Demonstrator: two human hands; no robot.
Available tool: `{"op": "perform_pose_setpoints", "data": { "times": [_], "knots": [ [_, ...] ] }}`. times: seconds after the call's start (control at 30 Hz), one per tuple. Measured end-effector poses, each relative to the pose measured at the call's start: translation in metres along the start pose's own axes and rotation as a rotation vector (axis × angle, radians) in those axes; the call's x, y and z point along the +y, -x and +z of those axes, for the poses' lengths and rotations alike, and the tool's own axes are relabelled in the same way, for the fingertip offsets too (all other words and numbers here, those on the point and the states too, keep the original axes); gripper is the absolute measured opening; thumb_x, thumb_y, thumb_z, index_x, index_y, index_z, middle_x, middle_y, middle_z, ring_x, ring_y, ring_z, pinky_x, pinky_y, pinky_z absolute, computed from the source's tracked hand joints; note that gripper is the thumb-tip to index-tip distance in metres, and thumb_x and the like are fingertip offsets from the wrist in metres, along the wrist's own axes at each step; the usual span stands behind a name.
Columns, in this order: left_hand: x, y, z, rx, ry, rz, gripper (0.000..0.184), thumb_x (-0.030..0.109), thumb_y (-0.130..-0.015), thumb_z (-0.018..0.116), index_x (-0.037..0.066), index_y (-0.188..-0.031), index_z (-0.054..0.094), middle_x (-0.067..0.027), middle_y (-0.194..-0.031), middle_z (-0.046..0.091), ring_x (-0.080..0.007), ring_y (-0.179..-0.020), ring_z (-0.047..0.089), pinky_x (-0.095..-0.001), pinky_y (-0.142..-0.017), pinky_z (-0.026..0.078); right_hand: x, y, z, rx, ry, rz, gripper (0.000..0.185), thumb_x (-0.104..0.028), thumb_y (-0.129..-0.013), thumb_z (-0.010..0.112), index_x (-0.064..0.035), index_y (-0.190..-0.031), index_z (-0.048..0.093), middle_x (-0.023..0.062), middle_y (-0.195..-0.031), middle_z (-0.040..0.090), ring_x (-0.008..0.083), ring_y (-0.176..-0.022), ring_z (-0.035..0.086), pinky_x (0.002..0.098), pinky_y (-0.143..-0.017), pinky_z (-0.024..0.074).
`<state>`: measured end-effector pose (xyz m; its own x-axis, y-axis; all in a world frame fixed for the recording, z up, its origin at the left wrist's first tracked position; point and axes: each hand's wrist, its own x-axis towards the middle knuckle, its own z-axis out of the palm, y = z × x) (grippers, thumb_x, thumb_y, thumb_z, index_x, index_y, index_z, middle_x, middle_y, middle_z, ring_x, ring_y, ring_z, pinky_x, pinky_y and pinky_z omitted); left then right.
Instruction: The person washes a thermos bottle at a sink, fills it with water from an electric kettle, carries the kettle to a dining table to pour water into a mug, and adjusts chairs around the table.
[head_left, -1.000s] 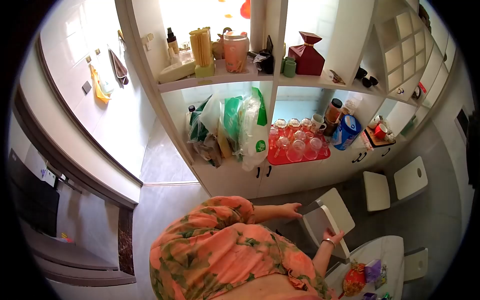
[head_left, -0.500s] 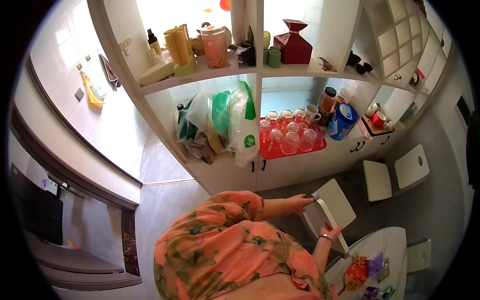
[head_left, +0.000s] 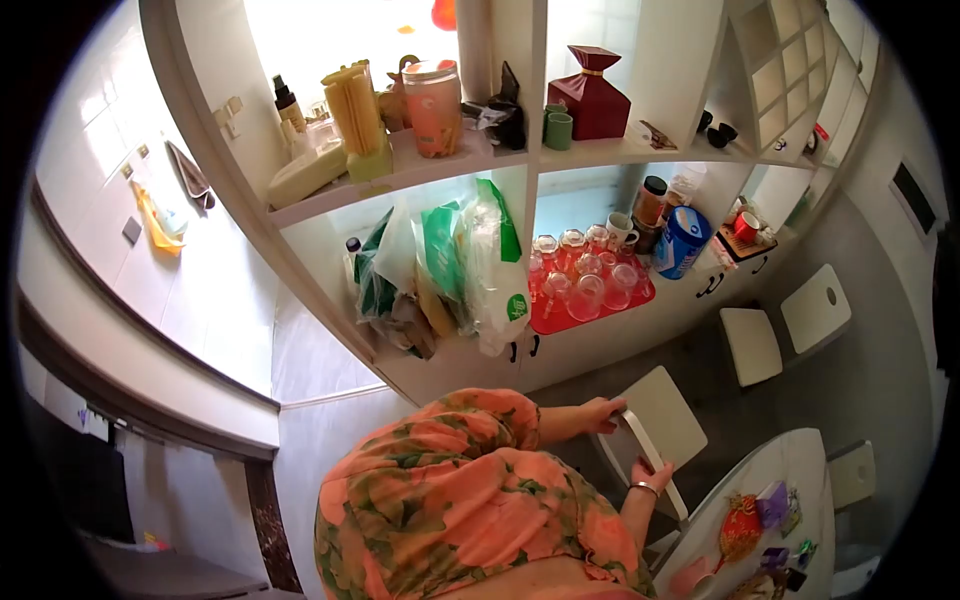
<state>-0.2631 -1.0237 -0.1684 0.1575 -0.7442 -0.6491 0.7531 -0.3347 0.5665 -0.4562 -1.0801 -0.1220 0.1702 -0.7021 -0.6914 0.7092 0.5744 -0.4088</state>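
Observation:
A white chair [head_left: 668, 415] stands just ahead of me, its seat seen from above beyond the backrest. At the far end of the backrest is my left hand [head_left: 602, 414], with fingers closed on its edge. My right hand [head_left: 650, 474], a bracelet at the wrist, grips the nearer end of the same backrest. My orange floral sleeve and torso fill the lower middle of the view and cover part of the floor beside the chair.
A marble-topped table [head_left: 715, 490] holds a red fan [head_left: 740, 528] and purple packets close to my right hand. Another white chair [head_left: 750, 345] stands farther off. The cabinet carries a red tray [head_left: 565, 322] of glasses and hanging plastic bags [head_left: 495, 270].
The view has shifted, bringing more of the table into sight. Both hands stay on the chair's backrest, and the chair looks nearly the same in position.

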Motion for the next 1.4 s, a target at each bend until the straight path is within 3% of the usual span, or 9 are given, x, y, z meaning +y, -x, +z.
{"op": "perform_pose_setpoints", "data": {
  "times": [0.2,0.5,0.6,0.7,0.83,0.9,0.97,1.13,1.4],
  "knots": [
    [-0.019,0.056,-0.053,-0.020,-0.078,-0.083,0.049,0.043,-0.085,0.067,0.005,-0.113,0.053,-0.0094,-0.096,0.055,-0.0272,-0.073,0.058,-0.0414,-0.063,0.052,0.053,0.050,-0.055,-0.028,-0.070,-0.023,0.016,-0.018,-0.082,0.047,-0.0035,-0.081,0.054,0.0073,-0.076,0.055,0.0249,-0.068,0.056,0.0359,-0.061,0.0449],
    [-0.068,0.129,-0.121,-0.043,-0.029,-0.389,0.059,0.049,-0.084,0.065,0.008,-0.122,0.050,-0.0124,-0.125,0.047,-0.0312,-0.106,0.050,-0.0463,-0.088,0.046,0.107,0.164,-0.105,0.217,-0.296,-0.001,0.021,-0.018,-0.089,0.057,-0.0034,-0.102,0.050,0.0083,-0.093,0.056,0.0244,-0.084,0.056,0.0444,-0.080,0.0511],
    [-0.110,0.122,-0.151,-0.100,-0.077,-0.349,0.047,0.043,-0.088,0.058,0.008,-0.117,0.049,-0.0124,-0.108,0.054,-0.0283,-0.081,0.059,-0.0437,-0.073,0.054,0.116,0.186,-0.137,0.245,-0.283,-0.036,0.021,-0.015,-0.086,0.056,-0.0039,-0.102,0.049,0.0076,-0.090,0.056,0.0242,-0.083,0.057,0.0427,-0.081,0.0509],
    [-0.092,0.203,-0.130,-0.029,-0.284,-0.500,0.042,0.030,-0.088,0.058,0.007,-0.122,0.051,-0.0158,-0.110,0.057,-0.0286,-0.090,0.061,-0.0430,-0.077,0.054,0.119,0.232,-0.146,0.278,-0.225,-0.056,0.021,-0.012,-0.082,0.056,-0.0036,-0.100,0.050,0.0078,-0.092,0.056,0.0232,-0.084,0.057,0.0419,-0.084,0.0504],
    [-0.136,0.228,-0.146,-0.102,-0.420,-0.638,0.046,0.035,-0.089,0.055,0.005,-0.123,0.046,-0.0150,-0.096,0.057,-0.0292,-0.071,0.065,-0.0434,-0.066,0.057,0.122,0.267,-0.182,0.327,-0.241,-0.064,0.022,-0.012,-0.082,0.055,-0.0029,-0.101,0.049,0.0073,-0.098,0.052,0.0220,-0.092,0.054,0.0405,-0.089,0.0484],
    [-0.158,0.238,-0.156,-0.162,-0.534,-0.643,0.061,0.039,-0.090,0.055,0.000,-0.133,0.039,-0.0210,-0.110,0.057,-0.0328,-0.085,0.065,-0.0434,-0.070,0.057,0.117,0.283,-0.199,0.385,-0.225,-0.044,0.026,-0.012,-0.082,0.056,-0.0026,-0.104,0.048,0.0074,-0.098,0.052,0.0221,-0.092,0.054,0.0405,-0.090,0.0481],
    [-0.169,0.237,-0.162,-0.342,-0.703,-0.980,0.074,0.044,-0.089,0.057,-0.004,-0.140,0.031,-0.0265,-0.130,0.048,-0.0348,-0.101,0.061,-0.0440,-0.078,0.055,0.111,0.298,-0.217,0.375,-0.228,-0.052,0.029,-0.013,-0.082,0.056,-0.0029,-0.108,0.047,0.0078,-0.097,0.052,0.0215,-0.091,0.054,0.0397,-0.089,0.0490],
    [-0.110,0.270,-0.118,-0.601,-1.036,-0.761,0.070,0.047,-0.088,0.060,-0.003,-0.135,0.043,-0.0215,-0.138,0.044,-0.0333,-0.114,0.055,-0.0407,-0.091,0.049,0.090,0.336,-0.252,0.443,-0.145,-0.127,0.028,-0.018,-0.084,0.059,-0.0027,-0.105,0.049,0.0085,-0.094,0.053,0.0208,-0.086,0.056,0.0376,-0.086,0.0518],
    [-0.024,0.161,-0.169,-0.504,-1.160,-0.334,0.049,0.044,-0.088,0.060,0.010,-0.124,0.058,-0.0071,-0.114,0.062,-0.0183,-0.090,0.063,-0.0308,-0.072,0.052,0.072,0.337,-0.296,0.527,0.024,-0.223,0.022,-0.023,-0.088,0.059,-0.0032,-0.097,0.054,0.0084,-0.086,0.057,0.0217,-0.078,0.058,0.0385,-0.077,0.0530]
  ]
}}
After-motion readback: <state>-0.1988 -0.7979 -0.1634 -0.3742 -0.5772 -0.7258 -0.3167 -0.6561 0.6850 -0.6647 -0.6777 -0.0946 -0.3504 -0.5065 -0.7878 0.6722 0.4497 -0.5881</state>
